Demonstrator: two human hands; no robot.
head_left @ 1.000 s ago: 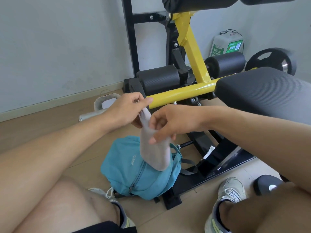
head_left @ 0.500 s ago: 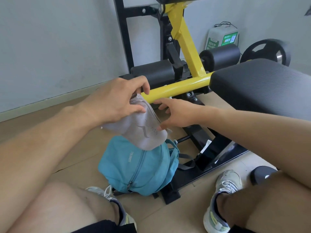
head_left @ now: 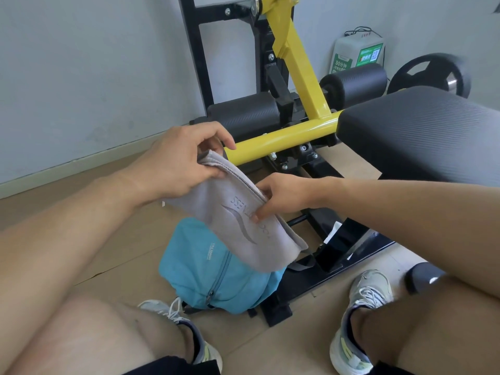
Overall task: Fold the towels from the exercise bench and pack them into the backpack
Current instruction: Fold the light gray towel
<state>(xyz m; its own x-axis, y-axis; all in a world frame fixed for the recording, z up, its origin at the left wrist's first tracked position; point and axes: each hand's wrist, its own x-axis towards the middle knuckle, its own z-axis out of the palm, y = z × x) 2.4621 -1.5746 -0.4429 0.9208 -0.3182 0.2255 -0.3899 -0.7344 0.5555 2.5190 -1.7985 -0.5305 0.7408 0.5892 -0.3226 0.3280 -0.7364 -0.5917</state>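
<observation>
A folded grey towel (head_left: 232,226) with a wavy logo hangs in the air above the teal backpack (head_left: 213,277), which sits on the floor between my feet. My left hand (head_left: 184,161) pinches the towel's upper left end between thumb and fingers. My right hand (head_left: 281,196) pinches the towel's right edge near the logo. The towel's lower end covers the top of the backpack, so its opening is hidden. The black padded exercise bench (head_left: 422,136) on the right has no towel on the part I can see.
The bench's yellow frame bar (head_left: 281,139) and black foam rollers (head_left: 354,82) stand just behind my hands. Black base rails (head_left: 332,255) run beside the backpack. A weight plate (head_left: 430,74) and a white-green box (head_left: 357,54) are at the far wall. My shoes flank the backpack.
The towel was hanging narrow and upright; now it lies flatter and wider, logo side up. My right hand has shifted from the top fold to the right edge.
</observation>
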